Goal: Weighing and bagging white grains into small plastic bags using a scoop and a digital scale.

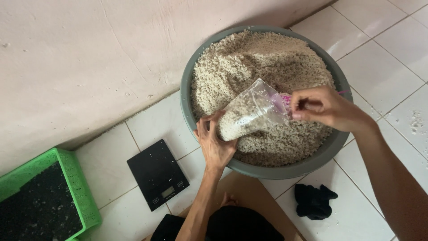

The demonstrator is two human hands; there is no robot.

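You hold a clear bag (249,115) over the grain basin (187,107).
Your left hand (215,142) cups its bottom at seven o'clock; your right hand (322,107) pinches its mouth at three.

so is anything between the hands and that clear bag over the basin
No, nothing visible. The left hand cups the grain-filled bottom of the clear bag, and the right hand pinches its open top. The bag lies tilted over the grain in the grey basin.
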